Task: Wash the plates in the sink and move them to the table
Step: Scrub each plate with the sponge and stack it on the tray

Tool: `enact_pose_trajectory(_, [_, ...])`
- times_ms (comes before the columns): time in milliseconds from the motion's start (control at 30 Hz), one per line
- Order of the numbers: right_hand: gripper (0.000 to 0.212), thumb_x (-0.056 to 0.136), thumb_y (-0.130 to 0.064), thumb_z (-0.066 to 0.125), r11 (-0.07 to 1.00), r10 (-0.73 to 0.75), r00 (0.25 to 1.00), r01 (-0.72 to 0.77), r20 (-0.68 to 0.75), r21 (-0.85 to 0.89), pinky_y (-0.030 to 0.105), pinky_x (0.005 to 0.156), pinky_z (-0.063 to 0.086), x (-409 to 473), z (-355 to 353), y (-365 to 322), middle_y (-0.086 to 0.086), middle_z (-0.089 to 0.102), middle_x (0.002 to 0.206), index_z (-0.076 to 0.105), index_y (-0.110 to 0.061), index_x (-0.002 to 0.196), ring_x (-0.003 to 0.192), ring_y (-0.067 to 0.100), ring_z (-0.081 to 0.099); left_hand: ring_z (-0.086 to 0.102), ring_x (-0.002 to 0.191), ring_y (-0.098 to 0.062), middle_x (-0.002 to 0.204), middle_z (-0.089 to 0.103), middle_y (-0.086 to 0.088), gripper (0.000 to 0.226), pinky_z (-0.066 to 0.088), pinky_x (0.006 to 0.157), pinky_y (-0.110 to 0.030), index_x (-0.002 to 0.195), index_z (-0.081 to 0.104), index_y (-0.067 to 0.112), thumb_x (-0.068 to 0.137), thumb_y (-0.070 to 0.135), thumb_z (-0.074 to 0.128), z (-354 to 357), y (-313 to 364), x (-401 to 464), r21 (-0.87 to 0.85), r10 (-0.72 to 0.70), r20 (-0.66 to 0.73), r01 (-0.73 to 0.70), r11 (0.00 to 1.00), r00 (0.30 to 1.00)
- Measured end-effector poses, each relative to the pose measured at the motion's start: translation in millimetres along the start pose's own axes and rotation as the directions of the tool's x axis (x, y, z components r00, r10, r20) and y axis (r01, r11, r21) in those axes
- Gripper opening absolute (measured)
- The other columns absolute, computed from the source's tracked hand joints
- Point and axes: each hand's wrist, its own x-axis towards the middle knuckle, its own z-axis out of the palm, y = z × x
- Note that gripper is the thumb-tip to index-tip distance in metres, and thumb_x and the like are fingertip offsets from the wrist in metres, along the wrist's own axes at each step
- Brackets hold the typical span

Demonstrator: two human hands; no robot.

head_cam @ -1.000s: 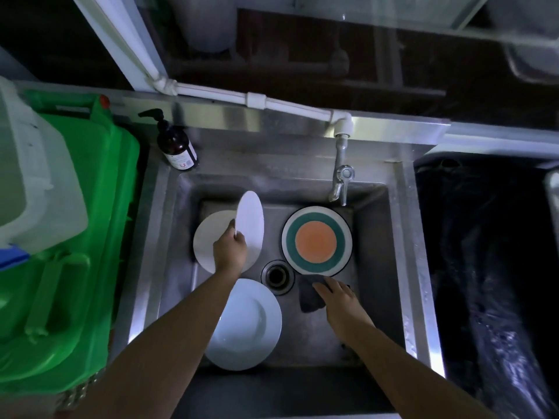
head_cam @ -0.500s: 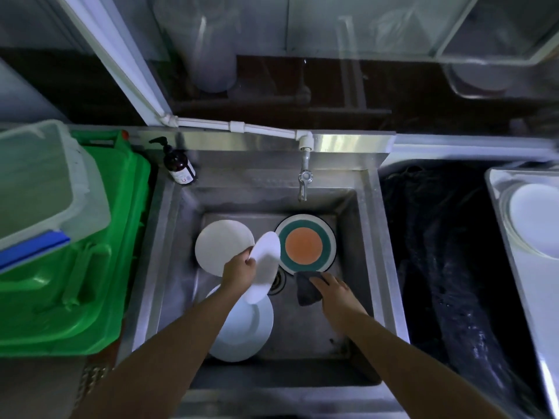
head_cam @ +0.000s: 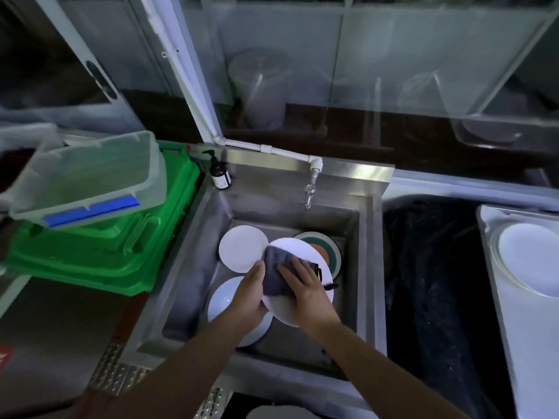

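Observation:
Over the steel sink (head_cam: pixel 367 267) my left hand (head_cam: pixel 249 293) grips the left edge of a white plate (head_cam: pixel 298 247) held face up. My right hand (head_cam: pixel 305 285) presses a dark grey cloth (head_cam: pixel 276 267) flat onto that plate with straight fingers. On the sink floor lie a small white plate (head_cam: pixel 240 246) at the back left, a pale blue plate (head_cam: pixel 222 300) at the front left under my left wrist, and a plate with green ring and orange centre (head_cam: pixel 328 252), partly hidden behind the held plate.
A tap (head_cam: pixel 308 195) hangs over the sink's back wall, with a brown pump bottle (head_cam: pixel 220 176) at the back left corner. Green crates (head_cam: pixel 99 246) with a clear tub (head_cam: pixel 90 173) stand left. A black bin liner (head_cam: pixel 429 282) is right, then a table (head_cam: pixel 529 343) bearing a white plate (head_cam: pixel 529 258).
My left hand turned the white plate from on edge to face up and brought it nearer. My right hand lifted the cloth off the sink floor and laid it on the plate.

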Motion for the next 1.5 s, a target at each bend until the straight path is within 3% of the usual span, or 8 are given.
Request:
enact_pose_trajectory(133, [0.058,0.091,-0.028,0.044,0.997,-0.075,0.996,0.074,-0.057,-0.021,0.061,0.113,0.033,-9,-4,-7,0.016,0.037,0.159,0.051,-0.019,0.148,0.144,0.047,0.035,0.058,0.130,-0.031,0.139,0.063,-0.018,0.070,0.042,0.114,-0.045,0.139,0.054,0.004,0.101,0.061,0.042,1,3,-21,-0.057,-0.057,0.129,0.065,0.996,0.990])
enact_pose_trajectory(300, [0.059,0.098,-0.024,0.053,0.967,-0.249,0.956,0.236,-0.158,-0.098,0.062,0.117,0.026,-28,8,-25,0.006,0.021,0.167,0.038,-0.030,0.155,0.153,0.042,0.017,0.065,0.123,-0.034,0.137,0.064,-0.019,0.089,0.045,0.113,-0.050,0.141,0.054,0.006,0.081,0.069,0.069,-8,13,-26,-0.040,0.018,0.076,-0.015,0.999,0.997])
enact_pose_trajectory(500, [0.054,0.098,-0.021,0.049,0.878,-0.406,0.887,0.310,-0.222,-0.366,0.058,0.120,0.023,4,-7,-49,0.000,0.027,0.166,0.042,-0.029,0.151,0.151,0.041,0.022,0.065,0.122,-0.029,0.127,0.070,-0.016,0.066,0.045,0.111,-0.047,0.132,0.062,0.008,0.092,0.059,0.051,-23,37,-45,-0.008,0.024,0.187,-0.023,1.000,0.982])
enact_pose_trajectory(733, [0.059,0.092,-0.014,0.036,0.967,-0.132,0.916,0.035,-0.379,-0.252,0.072,0.108,0.032,29,-16,-63,0.005,0.029,0.164,0.040,-0.022,0.151,0.150,0.044,0.018,0.074,0.106,-0.026,0.120,0.074,-0.013,0.051,0.061,0.077,-0.037,0.130,0.063,0.014,0.107,0.048,0.034,-44,57,-52,0.074,0.105,0.267,-0.129,0.989,0.958])
enact_pose_trajectory(933, [0.058,0.100,-0.016,0.040,0.914,-0.324,0.912,0.233,-0.253,-0.332,0.060,0.119,0.025,17,18,-88,0.000,0.024,0.167,0.033,-0.026,0.157,0.152,0.039,0.021,0.067,0.121,-0.026,0.133,0.068,-0.016,0.057,0.052,0.099,-0.041,0.137,0.060,0.007,0.102,0.050,0.046,-58,63,-46,0.003,0.105,0.257,-0.109,0.994,0.961])
enact_pose_trajectory(1100, [0.072,0.083,0.002,0.035,0.980,0.066,0.922,-0.131,-0.381,-0.148,0.067,0.115,0.026,38,-12,-82,-0.005,0.016,0.164,0.044,-0.016,0.152,0.152,0.044,0.015,0.073,0.108,-0.024,0.121,0.074,-0.011,0.047,0.057,0.085,-0.040,0.129,0.064,0.016,0.106,0.047,0.038,-61,73,-53,0.065,0.104,0.271,-0.126,0.990,0.957])
enact_pose_trajectory(1333, [0.059,0.094,-0.006,0.035,0.940,-0.271,0.909,0.180,-0.316,-0.290,0.057,0.120,0.027,33,3,-96,0.002,0.032,0.163,0.047,-0.017,0.151,0.149,0.044,0.026,0.062,0.128,-0.031,0.136,0.066,-0.016,0.064,0.041,0.115,-0.054,0.139,0.060,0.010,0.091,0.052,0.063,-58,80,-52,0.053,0.168,0.240,-0.186,0.981,0.956])
enact_pose_trajectory(1500, [0.070,0.083,0.004,0.044,0.990,0.086,0.886,-0.126,-0.456,-0.059,0.062,0.118,0.025,43,-11,-93,0.000,0.018,0.164,0.044,-0.011,0.151,0.150,0.049,0.014,0.069,0.116,-0.026,0.125,0.073,-0.011,0.043,0.051,0.104,-0.047,0.129,0.067,0.015,0.104,0.045,0.049,-52,82,-56,0.127,0.172,0.239,-0.206,0.970,0.956])
